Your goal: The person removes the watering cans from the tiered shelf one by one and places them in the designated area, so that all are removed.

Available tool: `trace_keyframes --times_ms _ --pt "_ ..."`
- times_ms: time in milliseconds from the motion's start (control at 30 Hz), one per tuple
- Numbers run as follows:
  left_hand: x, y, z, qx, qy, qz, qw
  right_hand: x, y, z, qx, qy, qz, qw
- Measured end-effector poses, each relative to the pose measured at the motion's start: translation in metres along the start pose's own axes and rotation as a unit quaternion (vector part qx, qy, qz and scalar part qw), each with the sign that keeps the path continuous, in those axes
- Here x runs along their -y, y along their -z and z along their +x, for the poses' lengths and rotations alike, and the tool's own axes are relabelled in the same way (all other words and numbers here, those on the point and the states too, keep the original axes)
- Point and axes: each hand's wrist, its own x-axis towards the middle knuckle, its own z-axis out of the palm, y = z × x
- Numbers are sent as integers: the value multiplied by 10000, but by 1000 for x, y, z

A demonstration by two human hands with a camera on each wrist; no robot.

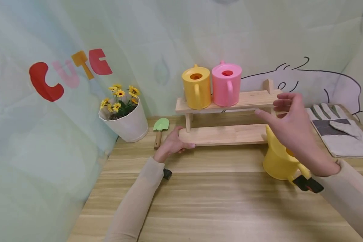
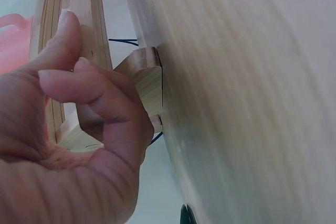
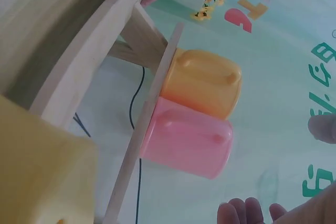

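left hand (image 1: 174, 141): grips left end of two-tier wooden shelf (image 1: 224, 135). right hand (image 1: 293, 121): fingers parted, holding nothing, apart from shelf. shelf: on table (image 1: 224, 208), long axis running rightward from left hand. front yellow watering can (image 1: 275, 163): on table, at shelf's right end, below right hand, the nearer. pink watering can (image 1: 220, 88), second yellow can (image 1: 189, 89): upright, side by side on upper board (image 1: 255, 98). green trowel (image 1: 161, 124): just beside left hand.

Smooth plastic watering cans (image 1: 220, 89) (softly sheened), matt bare-wood shelf (image 1: 227, 135), wood-grained tabletop (image 1: 211, 195), cloth glove (image 1: 345, 145)
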Motion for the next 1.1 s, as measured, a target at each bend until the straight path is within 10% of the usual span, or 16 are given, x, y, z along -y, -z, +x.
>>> trace_keyframes --times_ms 1100 --pt "2 0 3 58 -83 -312 9995 42 -63 84 703 -208 159 9972"
